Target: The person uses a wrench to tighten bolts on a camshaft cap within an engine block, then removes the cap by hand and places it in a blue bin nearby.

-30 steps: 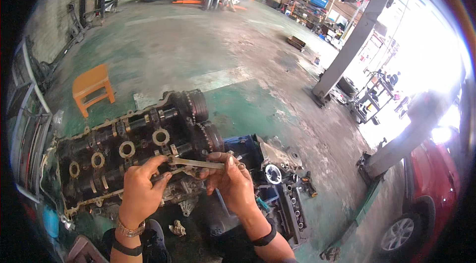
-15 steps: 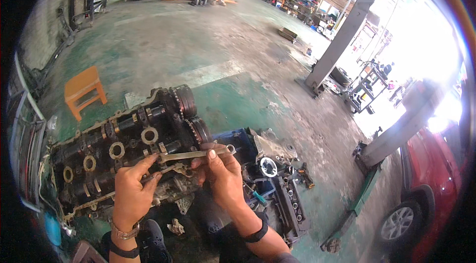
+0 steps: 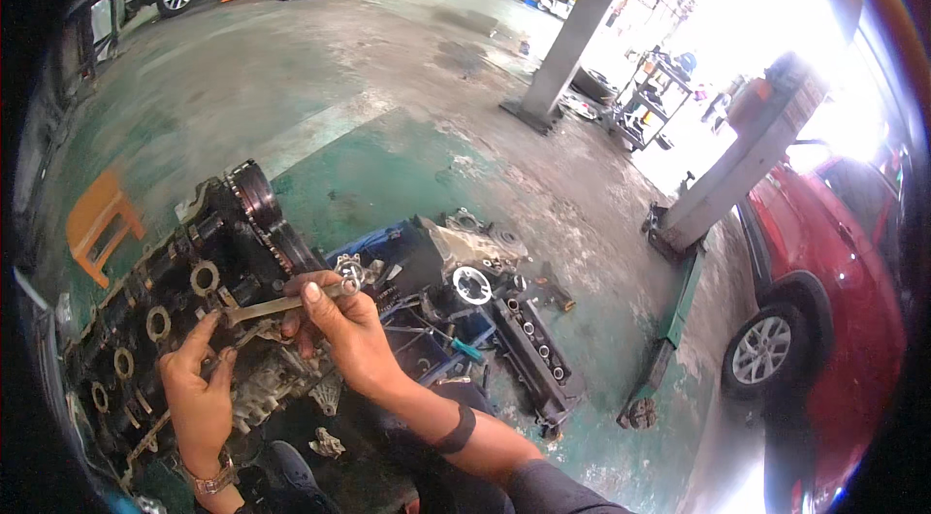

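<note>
A dark, oily engine cylinder head (image 3: 179,272) with ring-shaped openings lies at the left, with chain-wrapped sprockets (image 3: 264,208) at its far right end. Over its near right part, my right hand (image 3: 354,339) grips a metal wrench (image 3: 276,306) close to its ring end, thumb pressed on top. The wrench's other end reaches left, down to the engine. There my left hand (image 3: 197,407) has its curled index fingertip at the wrench end and its thumb just below. Whatever lies between those two fingertips is too dark and small to make out.
Right of the engine lie a blue tray (image 3: 364,244), a teal-handled tool (image 3: 466,349) and a long black engine cover (image 3: 538,354). An orange stool (image 3: 97,213) stands at left. Further right are a lift post (image 3: 727,170), its green arm (image 3: 682,305) and a red car (image 3: 824,272).
My view has turned to the right, so the engine and stool sit further left and more of the red car shows. Both hands keep nearly the same pose around the wrench.
</note>
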The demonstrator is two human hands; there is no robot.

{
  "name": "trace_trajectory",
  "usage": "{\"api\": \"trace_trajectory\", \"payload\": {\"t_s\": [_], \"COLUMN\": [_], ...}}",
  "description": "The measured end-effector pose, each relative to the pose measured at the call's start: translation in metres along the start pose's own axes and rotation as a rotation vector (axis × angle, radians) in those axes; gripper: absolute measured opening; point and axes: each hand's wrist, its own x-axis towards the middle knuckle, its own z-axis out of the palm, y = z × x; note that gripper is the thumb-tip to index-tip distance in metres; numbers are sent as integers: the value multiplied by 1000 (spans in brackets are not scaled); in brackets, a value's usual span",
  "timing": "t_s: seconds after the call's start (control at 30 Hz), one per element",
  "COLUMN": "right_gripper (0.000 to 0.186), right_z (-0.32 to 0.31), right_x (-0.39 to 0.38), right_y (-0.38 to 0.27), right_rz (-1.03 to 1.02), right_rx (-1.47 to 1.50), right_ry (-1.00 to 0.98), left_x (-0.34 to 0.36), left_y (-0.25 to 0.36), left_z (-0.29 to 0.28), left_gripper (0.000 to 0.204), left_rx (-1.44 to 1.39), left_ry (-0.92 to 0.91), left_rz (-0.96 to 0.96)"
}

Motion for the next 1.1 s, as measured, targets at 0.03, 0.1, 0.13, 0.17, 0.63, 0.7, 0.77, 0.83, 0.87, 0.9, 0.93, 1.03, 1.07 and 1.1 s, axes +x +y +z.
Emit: {"api": "trace_trajectory", "payload": {"t_s": [0.03, 0.1, 0.13, 0.17, 0.63, 0.7, 0.77, 0.83, 0.87, 0.9, 0.93, 1.03, 1.07, 1.1], "right_gripper": [27, 26, 26, 25, 13, 11, 12, 13, 13, 13, 14, 15, 15, 15], "right_z": [1, 0, 4, 8, 87, 101, 102, 95, 89, 84, 78, 69, 66, 64], "right_x": [0, -4, -6, -8, -30, -33, -39, -48, -52, -54, -54, -56, -56, -57], "right_y": [-2, -12, -17, -23, -66, -53, -41, -31, -28, -27, -25, -32, -34, -36], "right_rz": [-11, -99, -161, -221, -753, -732, -720, -687, -674, -662, -647, -623, -617, -613], "right_rx": [5, -4, -15, 2, -1159, -1175, -1189, -1173, -1164, -1165, -1163, -1145, -1140, -1140], "right_ry": [12, 19, 33, 34, -650, -683, -722, -746, -756, -763, -771, -784, -790, -798], "left_x": [0, -1, -1, -1, -1, 0, 0, 0, -3, -4, -3, -4, -2, -2], "left_y": [0, 1, 1, 0, -15, -15, -14, -13, -12, -12, -11, -13, -13, -14], "left_z": [1, 1, 1, 0, -4, -2, 1, 7, 9, 9, 7, 10, 12, 13], "left_gripper": [43, 43, 43, 42, 41, 41, 40, 39, 39, 40, 40, 40, 41, 41], "left_rx": [-103, -236, -181, -124, -109, -76, -32, -96, -53, 1, -77, -139, -53, -40], "left_ry": [10, -34, -56, -74, -95, -97, -100, -64, -46, -40, -85, -14, 37, 44], "left_rz": [-8, -124, -135, -125, -22, -109, -194, 39, 1, -11, -78, -130, -40, -47]}}
